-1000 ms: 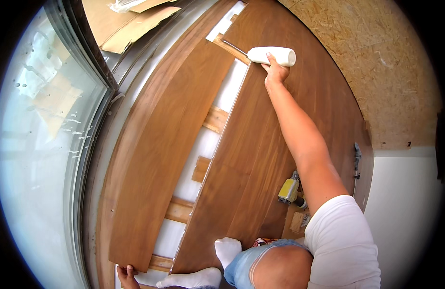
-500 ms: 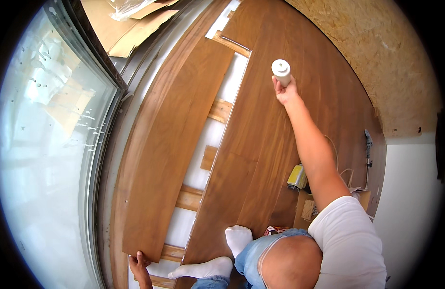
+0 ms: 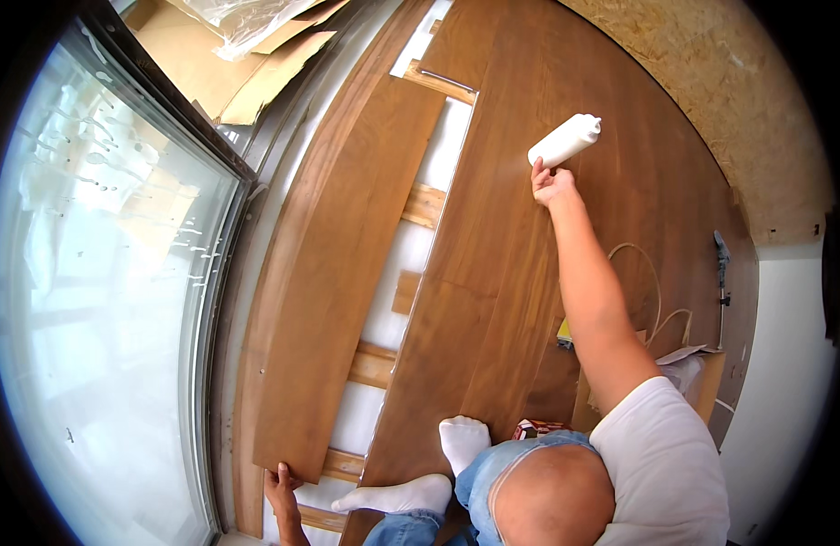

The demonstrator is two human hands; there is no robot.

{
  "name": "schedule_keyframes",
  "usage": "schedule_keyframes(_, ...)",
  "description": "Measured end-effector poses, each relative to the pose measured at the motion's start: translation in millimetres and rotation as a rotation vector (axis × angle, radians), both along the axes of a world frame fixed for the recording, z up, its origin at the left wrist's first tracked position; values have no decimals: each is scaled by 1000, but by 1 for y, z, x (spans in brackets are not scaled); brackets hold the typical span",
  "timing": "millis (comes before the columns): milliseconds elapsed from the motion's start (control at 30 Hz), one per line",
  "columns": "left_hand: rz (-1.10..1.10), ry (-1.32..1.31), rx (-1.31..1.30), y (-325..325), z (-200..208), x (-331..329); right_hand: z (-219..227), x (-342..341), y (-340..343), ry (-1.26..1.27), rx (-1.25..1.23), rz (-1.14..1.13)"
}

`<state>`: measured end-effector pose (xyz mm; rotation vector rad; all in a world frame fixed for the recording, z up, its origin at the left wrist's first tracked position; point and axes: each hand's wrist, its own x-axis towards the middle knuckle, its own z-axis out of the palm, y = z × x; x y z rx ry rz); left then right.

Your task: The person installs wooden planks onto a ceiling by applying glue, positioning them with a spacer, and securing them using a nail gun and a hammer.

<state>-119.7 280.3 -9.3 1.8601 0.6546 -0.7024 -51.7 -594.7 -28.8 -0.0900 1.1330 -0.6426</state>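
Observation:
My left hand (image 3: 283,491) grips the near end of a long brown floorboard (image 3: 347,264), its fingers bent over the edge. The board lies lengthwise over wooden battens (image 3: 373,364), with a gap between it and the joined flooring on the right. My right arm stretches far forward over that flooring. A white squeeze bottle (image 3: 564,140) is tipped on its side just beyond my right hand (image 3: 553,186). The fingers there are parted, with fingertips at the bottle's lower side; whether they still touch it is hard to tell.
A glass sliding door (image 3: 120,300) runs along the left, with cardboard (image 3: 274,77) at its far end. My socked feet (image 3: 397,494) rest beside the gap. An open carton (image 3: 707,382), a cable (image 3: 658,282) and a long-handled tool (image 3: 722,273) are on the right.
The bottle has gone from upright in my right hand to tipped over, pointing right, and the fingers have loosened from it. My left hand keeps hold of the board's end. The view has shifted slightly.

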Motion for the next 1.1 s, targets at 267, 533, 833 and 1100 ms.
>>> schedule_keyframes(267, 161, 42, -78, 10, 30, -19, 26, 11, 337, 89, -461, 1117)
schedule_keyframes(533, 15, -56, -325, -11, 62, -32, -2, 22, 390, 179, -616, 1007)
schedule_keyframes(833, 1, -150, -416, -48, 56, -54, 0, 13, 345, 209, -702, 977)
schedule_keyframes(1100, -46, -163, -347, -54, 56, -48, -3, 3, 333, 182, -684, 954)
